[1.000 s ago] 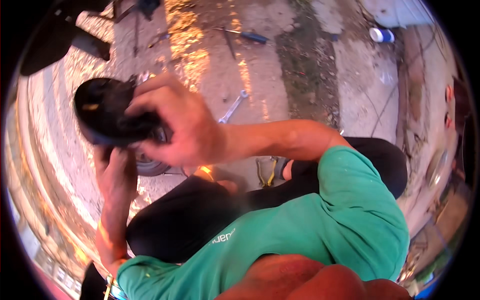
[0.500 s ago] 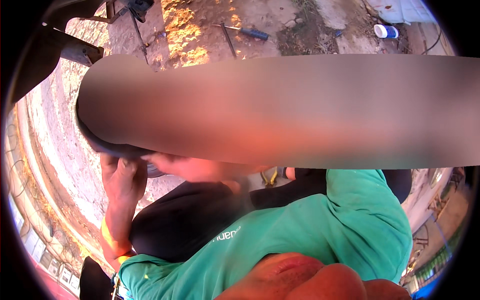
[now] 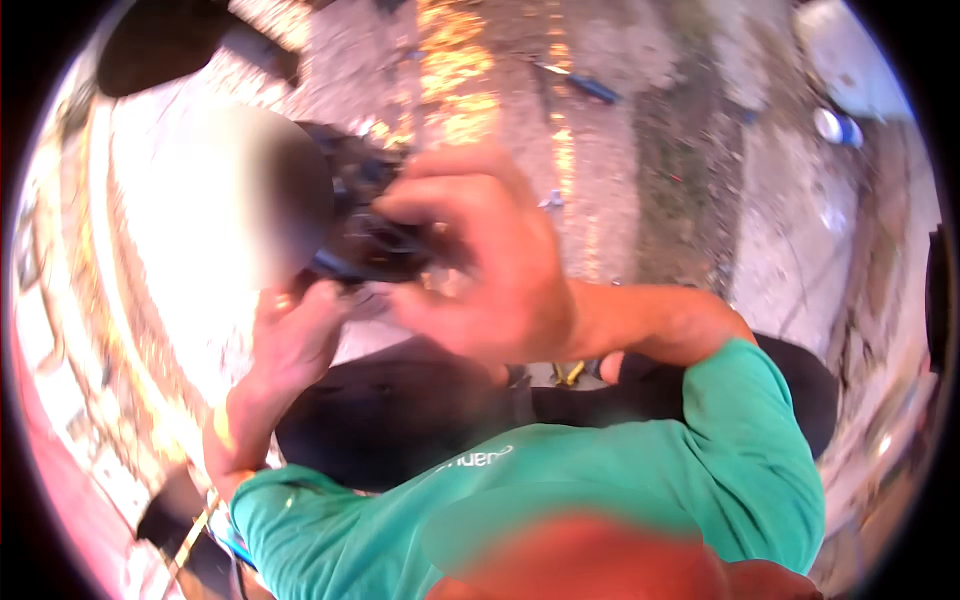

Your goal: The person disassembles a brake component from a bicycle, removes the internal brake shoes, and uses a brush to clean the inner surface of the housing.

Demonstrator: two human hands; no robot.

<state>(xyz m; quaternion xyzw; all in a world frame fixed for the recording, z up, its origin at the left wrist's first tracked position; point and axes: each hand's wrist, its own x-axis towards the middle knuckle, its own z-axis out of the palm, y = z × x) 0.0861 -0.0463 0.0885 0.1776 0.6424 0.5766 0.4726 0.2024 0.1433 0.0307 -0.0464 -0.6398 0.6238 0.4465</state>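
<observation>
A black rounded metal part (image 3: pixel 375 240) is held up over my crossed legs, partly lost in blur, so its shape is unclear. My left hand (image 3: pixel 295 335) grips its lower left from underneath, thumb uppermost. Curled around the part's right side are the fingers of my right hand (image 3: pixel 470 255), smeared by motion. Between my feet lie yellow-handled pliers (image 3: pixel 568 375), half hidden by my right arm. The silver tip of a wrench (image 3: pixel 551 198) shows just beyond my right hand.
Dark metal framework (image 3: pixel 155 45) juts in at the upper left. On the dusty ground ahead lie a blue-handled screwdriver (image 3: pixel 590 88) and, farther right, a small white-and-blue tub (image 3: pixel 838 128). My black-trousered knees (image 3: pixel 800 400) are bent out to either side.
The view has swung, shifting the ground rightward in the picture. Both hands and the black part appear farther right, with the part turned somewhat; both hands remain on it.
</observation>
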